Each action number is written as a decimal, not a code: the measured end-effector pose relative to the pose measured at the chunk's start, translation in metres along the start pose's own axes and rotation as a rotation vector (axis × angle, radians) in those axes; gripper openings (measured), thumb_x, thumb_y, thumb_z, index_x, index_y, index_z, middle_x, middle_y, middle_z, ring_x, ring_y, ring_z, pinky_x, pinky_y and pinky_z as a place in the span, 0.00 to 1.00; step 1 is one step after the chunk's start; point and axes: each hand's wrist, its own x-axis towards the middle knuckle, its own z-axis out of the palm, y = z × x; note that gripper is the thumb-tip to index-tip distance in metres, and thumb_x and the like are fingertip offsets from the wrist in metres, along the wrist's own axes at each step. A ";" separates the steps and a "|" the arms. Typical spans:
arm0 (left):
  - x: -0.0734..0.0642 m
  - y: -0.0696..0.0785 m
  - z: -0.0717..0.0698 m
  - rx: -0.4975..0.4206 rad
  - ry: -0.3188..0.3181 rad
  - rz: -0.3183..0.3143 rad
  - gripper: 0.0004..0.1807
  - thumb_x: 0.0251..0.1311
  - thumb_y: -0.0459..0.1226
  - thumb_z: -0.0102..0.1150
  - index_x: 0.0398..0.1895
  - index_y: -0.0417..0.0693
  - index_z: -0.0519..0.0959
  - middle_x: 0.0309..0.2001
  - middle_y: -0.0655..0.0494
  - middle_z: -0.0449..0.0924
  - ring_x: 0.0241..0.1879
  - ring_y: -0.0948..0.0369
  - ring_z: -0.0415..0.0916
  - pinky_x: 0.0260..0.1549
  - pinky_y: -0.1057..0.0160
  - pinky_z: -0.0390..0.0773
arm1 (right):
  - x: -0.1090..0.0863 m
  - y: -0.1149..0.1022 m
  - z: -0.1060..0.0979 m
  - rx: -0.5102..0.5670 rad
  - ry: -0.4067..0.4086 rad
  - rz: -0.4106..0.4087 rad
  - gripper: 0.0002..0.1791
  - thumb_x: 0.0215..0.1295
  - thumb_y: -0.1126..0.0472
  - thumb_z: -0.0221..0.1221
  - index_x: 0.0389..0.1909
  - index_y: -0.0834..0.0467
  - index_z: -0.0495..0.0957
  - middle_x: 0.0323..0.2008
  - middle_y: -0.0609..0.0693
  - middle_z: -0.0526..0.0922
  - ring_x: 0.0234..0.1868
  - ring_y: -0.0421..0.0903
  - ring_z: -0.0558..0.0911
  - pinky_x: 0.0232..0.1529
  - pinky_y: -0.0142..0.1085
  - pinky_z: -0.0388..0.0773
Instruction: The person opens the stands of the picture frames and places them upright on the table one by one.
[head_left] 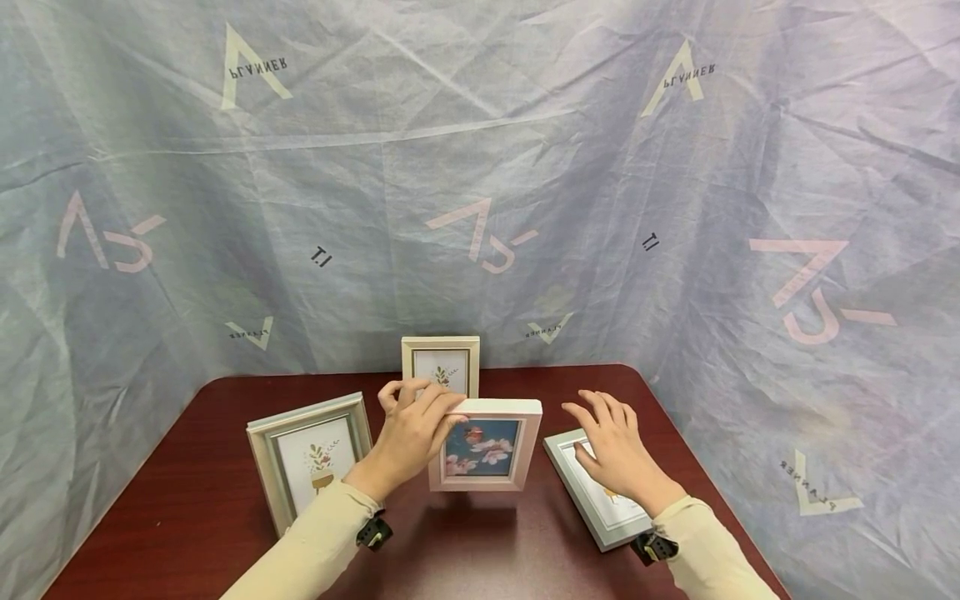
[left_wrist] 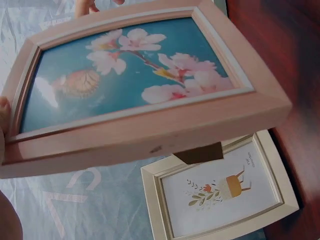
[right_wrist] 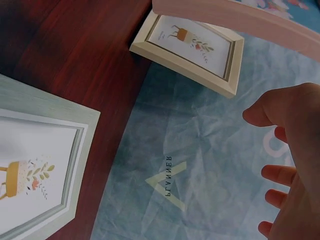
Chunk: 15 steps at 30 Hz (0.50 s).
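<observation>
My left hand [head_left: 408,425] grips a pink picture frame [head_left: 528,446] by its top left corner, thumb in front and fingers over the top edge. Pale blossoms on blue fill its picture, and a dark brown flap [left_wrist: 200,153] juts out below it in the left wrist view. To the right, my right hand [head_left: 618,446] hovers with spread fingers, holding nothing. Under that hand a grey-green frame [head_left: 581,492] lies face up on the table. In the right wrist view the thumb [right_wrist: 265,111] is apart from the pink frame [right_wrist: 225,17].
A silver-beige frame [head_left: 266,467] stands tilted back at the left, partly behind my left forearm. Behind the pink one, a cream frame [head_left: 441,342] stands near the far edge of the dark red table [head_left: 187,467]. A printed grey cloth [head_left: 390,208] hangs around the table.
</observation>
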 end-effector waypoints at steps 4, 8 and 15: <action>-0.002 0.002 0.003 0.009 0.009 -0.049 0.23 0.76 0.50 0.42 0.40 0.44 0.82 0.37 0.54 0.80 0.43 0.52 0.67 0.47 0.41 0.51 | -0.002 -0.002 0.002 0.003 -0.012 0.013 0.32 0.50 0.66 0.67 0.60 0.59 0.73 0.61 0.65 0.69 0.61 0.66 0.64 0.53 0.62 0.59; -0.003 0.004 0.004 0.004 0.004 -0.090 0.23 0.76 0.50 0.42 0.40 0.45 0.82 0.37 0.54 0.79 0.43 0.51 0.67 0.47 0.41 0.50 | -0.003 -0.003 0.003 0.004 -0.011 0.011 0.31 0.51 0.65 0.66 0.59 0.59 0.73 0.61 0.65 0.69 0.61 0.66 0.65 0.53 0.62 0.58; -0.005 0.006 0.005 -0.031 -0.022 -0.141 0.23 0.75 0.51 0.42 0.40 0.45 0.82 0.37 0.54 0.80 0.44 0.51 0.66 0.48 0.40 0.49 | -0.002 -0.004 0.003 0.021 0.008 0.004 0.30 0.52 0.64 0.65 0.60 0.59 0.72 0.61 0.65 0.68 0.61 0.66 0.64 0.54 0.62 0.57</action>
